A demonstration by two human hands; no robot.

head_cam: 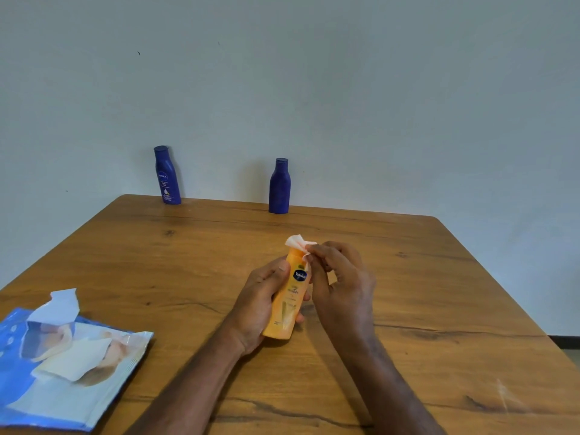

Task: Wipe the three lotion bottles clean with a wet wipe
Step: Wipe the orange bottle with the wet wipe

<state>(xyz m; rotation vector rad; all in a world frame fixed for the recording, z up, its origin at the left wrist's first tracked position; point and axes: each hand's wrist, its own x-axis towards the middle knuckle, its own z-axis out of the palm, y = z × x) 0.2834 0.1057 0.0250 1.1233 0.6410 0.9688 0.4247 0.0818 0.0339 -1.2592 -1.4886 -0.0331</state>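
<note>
Right now, from the head camera, I see my left hand wrapped around the body of the yellow lotion bottle, thumb across the front near the blue label, fingers curled behind it. The bottle is tilted with its cap end pointing away from me and its base toward me, held just above the wooden table, roughly at the middle of the tabletop.

My right hand is up against the bottle's top end, fingertips pinching a white wet wipe that is bunched over the cap; a crumpled corner of the wipe sticks out past the fingers on the far side.

At the far edge of the table, against the pale wall, stand the other two bottles, both upright and well apart from each other: a dark blue bottle with a white label on the left, and a plain dark blue bottle further right, turned so I cannot see any print on it.

On the near left corner of the table lies the blue wet-wipe pack, flat, with its flap peeled up and a white wipe showing at the opening.
</note>
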